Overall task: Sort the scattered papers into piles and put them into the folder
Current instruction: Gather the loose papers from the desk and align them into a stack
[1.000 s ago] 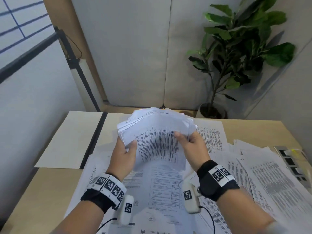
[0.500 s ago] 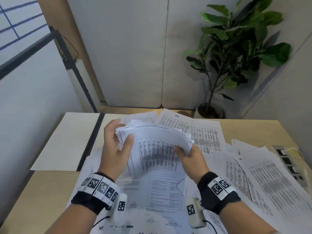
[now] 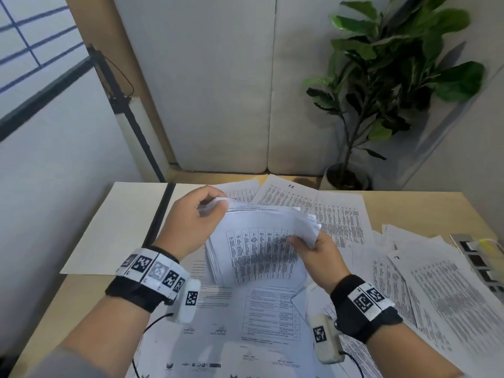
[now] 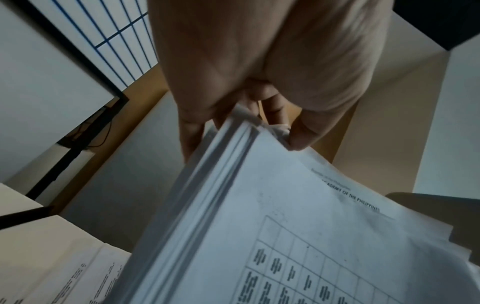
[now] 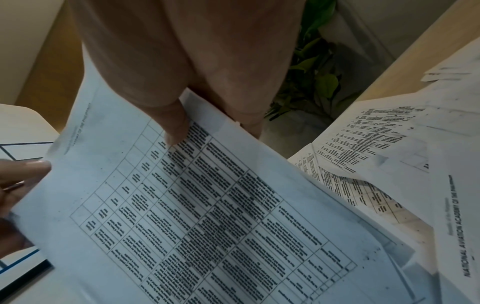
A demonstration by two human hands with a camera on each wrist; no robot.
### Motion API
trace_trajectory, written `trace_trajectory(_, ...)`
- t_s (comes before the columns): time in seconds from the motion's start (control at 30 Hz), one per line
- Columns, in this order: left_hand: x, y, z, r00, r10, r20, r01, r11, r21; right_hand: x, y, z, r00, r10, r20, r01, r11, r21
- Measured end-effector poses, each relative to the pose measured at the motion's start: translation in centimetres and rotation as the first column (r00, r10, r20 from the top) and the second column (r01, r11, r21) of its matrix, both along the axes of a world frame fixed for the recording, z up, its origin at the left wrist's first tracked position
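Observation:
A thick stack of printed sheets [image 3: 259, 241] stands on edge on the table, its top sheet showing a table of text. My left hand [image 3: 207, 211] pinches its top left corner, thumb and fingers curled round the edges [image 4: 249, 127]. On the stack's right edge, my right hand [image 3: 305, 241] grips with the thumb on the front sheet [image 5: 176, 131]. Loose printed papers [image 3: 425, 282] lie scattered over the table. The open cream folder [image 3: 117, 227] with a black spine lies flat at the left.
A potted plant [image 3: 381, 85] stands behind the table's far right corner. A grey strip with dark squares [image 3: 480, 260] lies at the right table edge. A black stand [image 3: 125, 110] leans against the wall at the left.
The stack has dropped lower toward the table. My left hand has moved from the stack's left side up to its top left corner. The right hand keeps its grip.

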State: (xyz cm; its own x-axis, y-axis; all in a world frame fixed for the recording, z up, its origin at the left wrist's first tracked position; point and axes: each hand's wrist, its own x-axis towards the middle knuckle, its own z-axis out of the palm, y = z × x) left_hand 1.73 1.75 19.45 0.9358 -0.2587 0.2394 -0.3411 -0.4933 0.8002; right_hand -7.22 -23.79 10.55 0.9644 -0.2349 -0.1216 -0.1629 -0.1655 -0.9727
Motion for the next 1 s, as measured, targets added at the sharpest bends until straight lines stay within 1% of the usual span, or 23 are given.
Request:
trace_trajectory(0.1, 0.2, -0.1, 0.0, 0.998, 0.062, -0.015, -0.062, 0.998, 0.028, 0.0, 0.0, -0.3, 0.999, 0.034, -0.010, -0.035, 0.998, -0.052)
trace_trajectory(0.17, 0.4, -0.2, 0.1, 0.996, 0.083, -0.017, -0.083, 0.996, 0.014, 0.0, 0.1, -0.3, 1.000, 0.022, -0.008, -0.023, 0.998, -0.052)
trace_trajectory(0.27, 0.6, 0.3, 0.1, 0.998, 0.058, -0.021, -0.058, 0.998, -0.015, 0.0, -0.1, -0.2, 1.000, 0.000, -0.024, -0.001, 1.000, -0.031)
trace_trajectory(0.33, 0.7, 0.9, 0.0, 0.999, 0.025, -0.046, -0.025, 1.000, 0.002, -0.1, -0.1, 0.0, 0.999, 0.003, -0.035, -0.004, 1.000, -0.023)
trace_trajectory(0.4, 0.8, 1.6, -0.3, 0.998, 0.029, -0.054, -0.028, 1.000, 0.004, -0.1, -0.2, 0.1, 0.999, -0.007, -0.040, 0.006, 1.000, -0.014)
trace_trajectory(0.43, 0.8, 1.8, -0.4, 0.998, 0.040, -0.039, -0.040, 0.999, -0.008, -0.1, -0.3, 0.1, 0.999, -0.015, -0.039, 0.015, 1.000, -0.007)
trace_trajectory(0.5, 0.7, 2.2, -0.5, 0.998, 0.049, 0.050, -0.049, 0.999, 0.002, -0.1, -0.4, 0.0, 0.999, -0.021, -0.041, 0.021, 1.000, 0.001)
trace_trajectory(0.57, 0.4, 2.4, -0.5, 0.992, 0.007, 0.125, -0.013, 0.999, 0.050, -0.1, -0.4, -0.1, 0.999, -0.021, -0.037, 0.021, 1.000, 0.000)
trace_trajectory(0.6, 0.1, 2.3, -0.5, 0.991, -0.033, 0.127, 0.027, 0.998, 0.051, -0.1, -0.4, -0.1, 0.999, -0.023, -0.033, 0.023, 1.000, 0.002)
trace_trajectory(0.67, -0.3, 2.2, -0.5, 0.990, -0.116, 0.079, 0.115, 0.993, 0.025, -0.2, -0.2, -0.1, 0.999, -0.027, -0.024, 0.027, 1.000, 0.006)
trace_trajectory(0.73, -0.6, 2.2, -0.5, 0.987, -0.163, -0.013, 0.162, 0.986, -0.022, -0.1, -0.1, -0.1, 0.999, -0.036, -0.016, 0.036, 0.999, 0.004)
trace_trajectory(0.77, -0.6, 2.2, -0.5, 0.985, -0.163, -0.056, 0.161, 0.986, -0.036, -0.1, -0.1, -0.1, 0.999, -0.039, -0.015, 0.039, 0.999, 0.006)
trace_trajectory(0.87, -0.5, 2.4, -0.2, 0.981, -0.101, -0.166, 0.097, 0.995, -0.032, -0.2, 0.0, 0.0, 0.999, -0.043, -0.013, 0.043, 0.999, 0.011)
trace_trajectory(0.93, -0.7, 2.2, 0.4, 0.965, -0.077, -0.249, 0.061, 0.996, -0.071, -0.3, 0.0, 0.1, 1.000, -0.031, 0.000, 0.031, 1.000, 0.005)
trace_trajectory(1.0, -0.7, 2.0, 0.8, 0.960, -0.071, -0.270, 0.050, 0.995, -0.084, -0.4, 0.1, 0.2, 1.000, -0.021, 0.006, 0.021, 1.000, 0.000)
